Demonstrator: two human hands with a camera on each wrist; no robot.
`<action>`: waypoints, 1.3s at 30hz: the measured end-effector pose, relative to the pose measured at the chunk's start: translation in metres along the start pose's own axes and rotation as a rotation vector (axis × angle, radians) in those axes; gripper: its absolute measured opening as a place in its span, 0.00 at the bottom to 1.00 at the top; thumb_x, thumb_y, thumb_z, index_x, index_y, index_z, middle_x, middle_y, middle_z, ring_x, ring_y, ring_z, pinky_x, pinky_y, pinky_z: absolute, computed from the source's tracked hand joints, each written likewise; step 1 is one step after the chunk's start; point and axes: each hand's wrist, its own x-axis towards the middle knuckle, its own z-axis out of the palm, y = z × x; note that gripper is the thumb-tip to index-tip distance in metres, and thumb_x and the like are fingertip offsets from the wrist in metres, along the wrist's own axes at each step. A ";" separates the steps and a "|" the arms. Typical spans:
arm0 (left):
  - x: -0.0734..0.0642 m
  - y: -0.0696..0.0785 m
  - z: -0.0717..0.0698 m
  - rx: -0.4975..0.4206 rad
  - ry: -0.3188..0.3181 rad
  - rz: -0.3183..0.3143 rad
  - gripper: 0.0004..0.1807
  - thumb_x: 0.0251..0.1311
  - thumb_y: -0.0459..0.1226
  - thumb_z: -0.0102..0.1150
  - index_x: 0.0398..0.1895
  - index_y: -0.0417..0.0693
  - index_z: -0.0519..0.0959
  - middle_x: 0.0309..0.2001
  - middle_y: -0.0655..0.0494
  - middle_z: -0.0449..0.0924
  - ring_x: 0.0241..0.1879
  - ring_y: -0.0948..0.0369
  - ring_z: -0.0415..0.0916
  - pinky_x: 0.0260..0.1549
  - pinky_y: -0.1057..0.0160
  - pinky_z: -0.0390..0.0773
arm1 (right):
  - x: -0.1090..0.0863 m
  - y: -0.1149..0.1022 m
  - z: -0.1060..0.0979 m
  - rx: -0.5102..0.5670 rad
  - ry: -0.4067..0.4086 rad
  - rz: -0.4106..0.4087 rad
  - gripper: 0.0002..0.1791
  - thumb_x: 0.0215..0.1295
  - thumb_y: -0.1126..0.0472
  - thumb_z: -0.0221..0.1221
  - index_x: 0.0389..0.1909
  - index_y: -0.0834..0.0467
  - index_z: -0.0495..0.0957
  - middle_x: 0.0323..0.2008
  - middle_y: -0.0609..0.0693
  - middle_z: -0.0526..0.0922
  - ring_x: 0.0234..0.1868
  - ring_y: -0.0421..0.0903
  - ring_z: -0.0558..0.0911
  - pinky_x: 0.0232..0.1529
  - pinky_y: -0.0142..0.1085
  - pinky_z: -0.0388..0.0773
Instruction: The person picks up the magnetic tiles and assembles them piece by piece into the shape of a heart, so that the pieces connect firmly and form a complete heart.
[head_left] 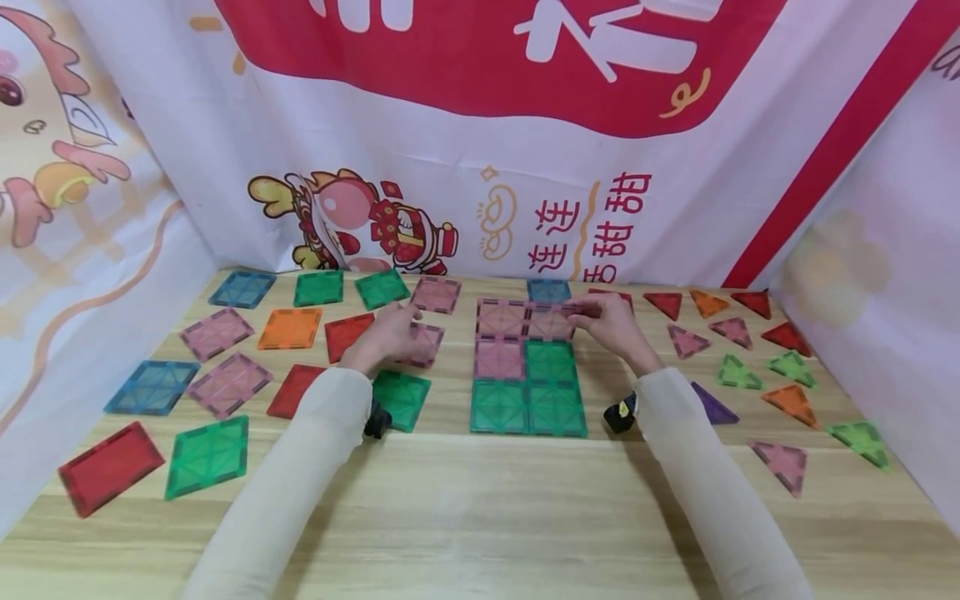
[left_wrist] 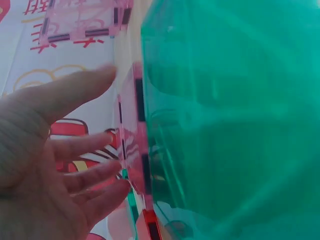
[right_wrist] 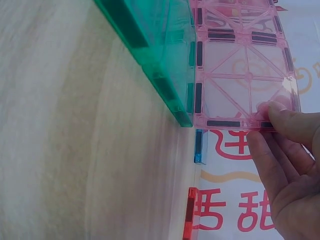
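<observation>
Near the table's (head_left: pixel 480 517) back edge, the right hand's (head_left: pixel 609 325) fingers pinch an upright pink tile (head_left: pixel 551 321) by its outer corner, seemingly steadying it behind the flat tiles (head_left: pixel 500 408). The left hand (head_left: pixel 386 337), fingers apart and holding nothing, reaches leftward near a loose tile (head_left: pixel 427 344).

A small tabletop play space is shown, though whether it is set in a home, a school or a studio cannot be told. A pale wood-grain table (head_left: pixel 480 517) is enclosed at the back and both sides by creased white fabric hangings (head_left: pixel 442 150). These are printed with a red-and-yellow cartoon figure (head_left: pixel 360 221), red Chinese characters (head_left: pixel 585 225) and a broad crimson stripe (head_left: pixel 825 150). Across the tabletop, translucent coloured plastic square tiles (head_left: pixel 557 408) and triangular tiles (head_left: pixel 791 404), of a construction-toy kind, are spread.
</observation>
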 end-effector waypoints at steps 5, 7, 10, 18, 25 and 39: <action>-0.001 -0.003 -0.001 0.038 -0.134 -0.037 0.43 0.48 0.42 0.70 0.69 0.48 0.61 0.68 0.43 0.53 0.63 0.46 0.52 0.61 0.42 0.64 | 0.001 -0.002 0.001 0.005 -0.020 0.016 0.13 0.62 0.69 0.60 0.48 0.64 0.81 0.45 0.62 0.84 0.46 0.55 0.84 0.45 0.45 0.81; -0.001 -0.001 -0.001 0.095 -0.153 -0.033 0.44 0.48 0.43 0.69 0.70 0.50 0.61 0.68 0.44 0.53 0.62 0.46 0.53 0.59 0.41 0.66 | 0.001 -0.003 0.001 0.011 -0.025 0.018 0.13 0.62 0.69 0.59 0.48 0.65 0.81 0.45 0.62 0.84 0.46 0.55 0.84 0.46 0.45 0.81; 0.001 0.002 0.001 0.166 -0.163 -0.004 0.45 0.49 0.46 0.67 0.71 0.49 0.59 0.71 0.41 0.49 0.65 0.43 0.52 0.60 0.39 0.65 | 0.000 -0.003 0.000 0.006 -0.026 0.015 0.13 0.63 0.69 0.59 0.49 0.65 0.81 0.45 0.62 0.83 0.46 0.55 0.83 0.46 0.46 0.80; 0.005 0.008 0.009 0.289 -0.144 0.087 0.36 0.53 0.50 0.63 0.64 0.44 0.68 0.67 0.36 0.58 0.60 0.45 0.63 0.58 0.45 0.70 | 0.000 0.000 -0.001 -0.021 -0.025 -0.001 0.13 0.63 0.69 0.59 0.48 0.66 0.81 0.45 0.62 0.83 0.46 0.55 0.83 0.48 0.48 0.80; 0.009 0.013 0.010 0.404 -0.177 0.118 0.38 0.58 0.53 0.59 0.65 0.39 0.66 0.66 0.36 0.59 0.63 0.47 0.62 0.62 0.48 0.67 | 0.004 0.000 -0.002 -0.028 -0.029 0.009 0.13 0.63 0.69 0.58 0.48 0.65 0.80 0.45 0.62 0.83 0.47 0.55 0.83 0.48 0.47 0.80; 0.014 0.030 0.012 0.554 -0.140 0.274 0.26 0.70 0.53 0.40 0.29 0.46 0.81 0.28 0.47 0.81 0.34 0.53 0.78 0.46 0.52 0.78 | 0.004 0.000 -0.002 -0.018 -0.026 0.021 0.14 0.63 0.69 0.58 0.49 0.65 0.80 0.46 0.62 0.83 0.47 0.54 0.83 0.49 0.47 0.79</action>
